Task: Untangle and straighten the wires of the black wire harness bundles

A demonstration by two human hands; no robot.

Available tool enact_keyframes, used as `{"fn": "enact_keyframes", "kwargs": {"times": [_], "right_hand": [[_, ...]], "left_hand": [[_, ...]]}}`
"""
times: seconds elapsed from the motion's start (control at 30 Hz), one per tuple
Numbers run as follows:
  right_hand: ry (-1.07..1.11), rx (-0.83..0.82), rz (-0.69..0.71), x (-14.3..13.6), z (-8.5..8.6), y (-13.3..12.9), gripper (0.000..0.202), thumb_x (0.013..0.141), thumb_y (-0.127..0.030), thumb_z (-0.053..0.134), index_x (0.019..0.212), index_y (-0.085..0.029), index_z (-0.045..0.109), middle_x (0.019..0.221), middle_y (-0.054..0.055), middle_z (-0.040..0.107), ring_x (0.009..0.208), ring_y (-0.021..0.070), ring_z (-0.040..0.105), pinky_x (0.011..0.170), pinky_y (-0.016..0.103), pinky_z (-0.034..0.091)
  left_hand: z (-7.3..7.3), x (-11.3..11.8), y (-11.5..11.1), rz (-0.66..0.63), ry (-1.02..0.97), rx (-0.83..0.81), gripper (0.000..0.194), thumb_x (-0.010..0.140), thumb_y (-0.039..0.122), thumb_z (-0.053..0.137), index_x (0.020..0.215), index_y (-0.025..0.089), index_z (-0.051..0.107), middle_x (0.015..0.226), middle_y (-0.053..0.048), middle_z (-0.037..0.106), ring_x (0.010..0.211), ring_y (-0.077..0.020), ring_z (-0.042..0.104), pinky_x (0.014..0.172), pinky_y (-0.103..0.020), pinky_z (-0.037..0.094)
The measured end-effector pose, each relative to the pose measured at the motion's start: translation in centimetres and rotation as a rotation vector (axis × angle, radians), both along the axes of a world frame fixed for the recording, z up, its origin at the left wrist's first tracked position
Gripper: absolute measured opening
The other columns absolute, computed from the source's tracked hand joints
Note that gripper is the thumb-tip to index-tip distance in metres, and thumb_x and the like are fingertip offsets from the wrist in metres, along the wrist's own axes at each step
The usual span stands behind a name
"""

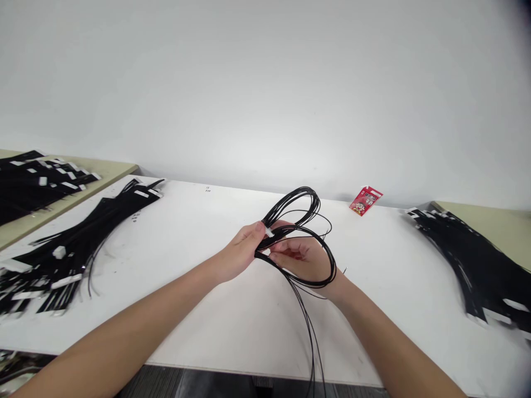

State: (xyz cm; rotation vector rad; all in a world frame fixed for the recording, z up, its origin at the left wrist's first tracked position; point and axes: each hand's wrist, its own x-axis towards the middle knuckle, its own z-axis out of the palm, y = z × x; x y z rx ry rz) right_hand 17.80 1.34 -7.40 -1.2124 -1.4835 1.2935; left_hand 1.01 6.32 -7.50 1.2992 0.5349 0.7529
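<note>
A looped bundle of thin black cables is held up over the middle of the white table. My left hand grips the bundle near a white connector, thumb on top. My right hand reaches through the lower loop, its fingers curled and pinched close to the point where the cables gather. Whatever lies between those right fingertips is too small to make out. Several loose cable ends hang down past the table's front edge.
Black cable bundles with white connectors lie on the left, with another pile on a beige board behind. More black cables lie at the right. A red packet rests near the wall on the white table.
</note>
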Motion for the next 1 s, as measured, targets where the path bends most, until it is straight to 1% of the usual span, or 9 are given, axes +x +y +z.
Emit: {"fn": "enact_keyframes", "kwargs": {"times": [0.17,0.3,0.4,0.47,0.57,0.63,0.73,0.87,1.0], "right_hand": [[-0.012,0.010,-0.014,0.0,-0.2,-0.1,0.012,0.078,-0.030,0.069,0.080,-0.018,0.070,0.076,0.001,0.065,0.067,0.0113,0.052,0.062,0.026,0.040],[0.068,-0.020,0.027,-0.2,-0.3,-0.1,0.014,0.077,-0.030,0.069,0.078,-0.017,0.066,0.075,0.001,0.062,0.068,0.0121,0.052,0.063,0.027,0.040],[0.121,-0.055,0.076,-0.3,-0.1,-0.2,0.016,0.080,-0.032,0.065,0.076,-0.016,0.062,0.076,0.002,0.062,0.071,0.0129,0.054,0.065,0.027,0.042],[0.077,-0.049,0.089,-0.2,0.2,-0.3,0.019,0.083,-0.033,0.062,0.074,-0.016,0.060,0.076,0.002,0.062,0.070,0.0128,0.054,0.065,0.027,0.042],[-0.088,0.029,0.056,-0.2,0.4,-0.4,0.020,0.085,-0.034,0.059,0.074,-0.017,0.060,0.075,0.001,0.061,0.068,0.0117,0.052,0.061,0.026,0.040],[-0.162,0.112,0.040,-0.3,0.4,-0.5,0.018,0.086,-0.032,0.057,0.076,-0.018,0.059,0.074,0.000,0.060,0.065,0.0109,0.050,0.058,0.024,0.039],[-0.188,0.264,0.020,-0.7,0.2,-0.6,0.016,0.089,-0.027,0.052,0.077,-0.018,0.056,0.073,-0.001,0.058,0.064,0.0103,0.048,0.056,0.023,0.038],[-0.200,0.449,-0.116,-1.5,-0.4,-0.8,0.013,0.091,-0.025,0.049,0.080,-0.019,0.055,0.074,-0.001,0.058,0.063,0.0103,0.048,0.058,0.023,0.039],[-0.275,0.505,-0.230,-1.9,-0.6,-1.1,0.013,0.092,-0.025,0.049,0.083,-0.020,0.056,0.075,0.000,0.061,0.064,0.0116,0.051,0.059,0.023,0.041]], "left_hand": [[-0.3,-0.1,0.0,0.011,0.041,0.026,0.060,0.084,0.067,0.042,0.112,0.020,0.067,0.096,-0.010,0.068,0.099,-0.0253,0.062,0.090,-0.037,0.045],[-0.3,-0.1,-0.1,0.014,0.028,0.042,0.058,0.085,0.066,0.042,0.101,0.017,0.070,0.083,-0.008,0.065,0.083,-0.0214,0.062,0.077,-0.033,0.048],[-0.1,-0.1,-0.2,-0.020,0.025,0.038,0.059,0.086,0.066,0.039,0.091,0.016,0.069,0.085,-0.009,0.063,0.071,-0.0180,0.059,0.066,-0.031,0.048],[0.1,0.0,-0.3,-0.042,0.023,0.034,0.059,0.085,0.067,0.039,0.086,0.015,0.068,0.089,-0.010,0.062,0.069,-0.0173,0.058,0.066,-0.032,0.048],[0.3,0.1,-0.5,-0.044,0.001,0.032,0.058,0.084,0.067,0.042,0.084,0.015,0.067,0.089,-0.009,0.061,0.079,-0.0196,0.059,0.075,-0.034,0.049],[0.4,0.1,-0.5,-0.036,-0.014,0.030,0.056,0.085,0.065,0.042,0.092,0.017,0.068,0.083,-0.007,0.060,0.085,-0.0209,0.059,0.079,-0.035,0.048],[0.4,0.2,-0.4,-0.051,-0.052,0.016,0.055,0.086,0.064,0.042,0.102,0.018,0.068,0.076,-0.005,0.059,0.083,-0.0216,0.059,0.080,-0.036,0.047],[0.7,0.4,-0.4,-0.058,-0.136,-0.025,0.056,0.085,0.064,0.045,0.105,0.017,0.068,0.077,-0.005,0.060,0.080,-0.0207,0.060,0.080,-0.038,0.047],[0.6,0.5,-0.4,-0.025,-0.184,-0.102,0.056,0.084,0.065,0.046,0.108,0.019,0.068,0.085,-0.005,0.063,0.085,-0.0202,0.061,0.085,-0.037,0.047]]}}
